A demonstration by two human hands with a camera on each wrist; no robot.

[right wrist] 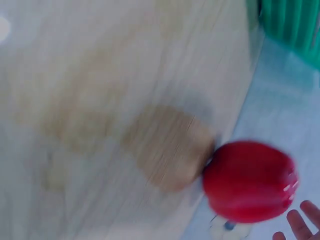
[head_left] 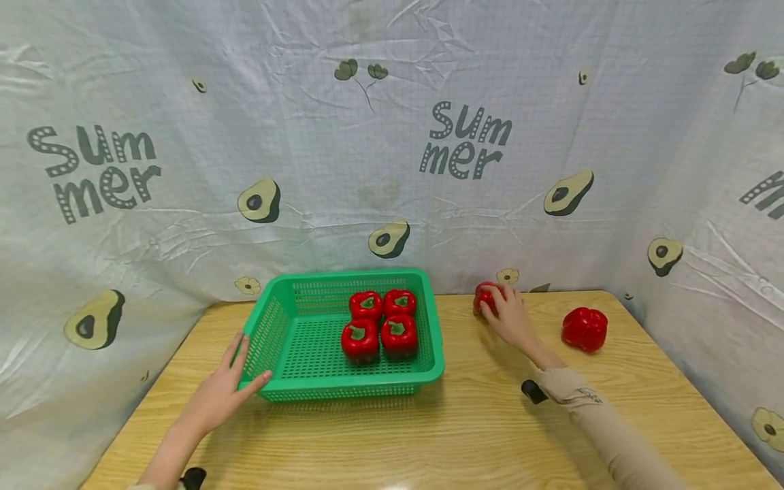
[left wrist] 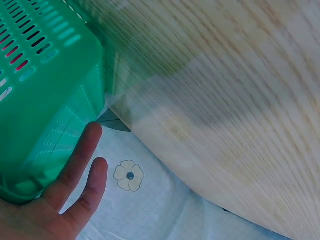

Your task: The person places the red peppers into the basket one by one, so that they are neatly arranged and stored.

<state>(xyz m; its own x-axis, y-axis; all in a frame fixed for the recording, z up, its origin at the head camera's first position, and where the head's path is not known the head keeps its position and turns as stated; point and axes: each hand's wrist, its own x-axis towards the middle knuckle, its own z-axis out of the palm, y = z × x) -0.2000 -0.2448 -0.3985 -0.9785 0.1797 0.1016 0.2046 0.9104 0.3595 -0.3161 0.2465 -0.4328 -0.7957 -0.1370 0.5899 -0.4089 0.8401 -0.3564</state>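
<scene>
Right of centre in the head view, at the far edge of the table [head_left: 465, 422], the right hand [head_left: 510, 318] rests over a red pepper [head_left: 484, 297], fingers spread and touching it; whether they grip it I cannot tell. Left hand [head_left: 223, 391] lies flat, fingers straight, against the near left corner of the green basket [head_left: 269, 333], which holds four peppers [head_left: 381, 324]. Another pepper [head_left: 584, 329] sits lower right, apart from the hand.
</scene>
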